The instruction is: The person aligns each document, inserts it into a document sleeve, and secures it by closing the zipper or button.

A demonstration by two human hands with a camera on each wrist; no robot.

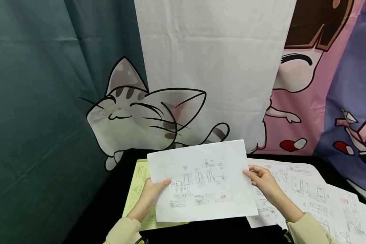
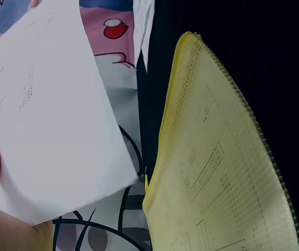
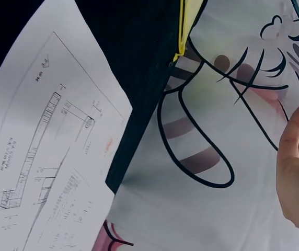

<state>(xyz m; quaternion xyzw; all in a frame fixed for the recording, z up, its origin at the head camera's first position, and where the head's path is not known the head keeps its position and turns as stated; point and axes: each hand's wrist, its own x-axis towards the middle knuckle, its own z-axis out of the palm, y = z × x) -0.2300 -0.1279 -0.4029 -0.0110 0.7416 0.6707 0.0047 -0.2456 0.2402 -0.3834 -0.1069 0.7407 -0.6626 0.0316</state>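
Observation:
In the head view a white sheet (image 1: 205, 183) printed with technical drawings and a red round stamp is held up, slightly tilted. My left hand (image 1: 150, 193) grips its left edge, thumb on the printed face and the fingers hidden behind. My right hand (image 1: 263, 179) pinches its right edge between thumb and fingers. Beneath the sheet's left side lies a yellow mesh zip pouch (image 2: 212, 162) with drawings showing through. In the right wrist view my right hand (image 3: 298, 167) is cut off by the frame, and the sheet's edge is not seen there.
Several loose drawing sheets (image 1: 315, 200) lie overlapping on the black table cover (image 1: 109, 206) at the right. Behind the table hangs a curtain (image 1: 213, 67) with a cartoon cat and a figure.

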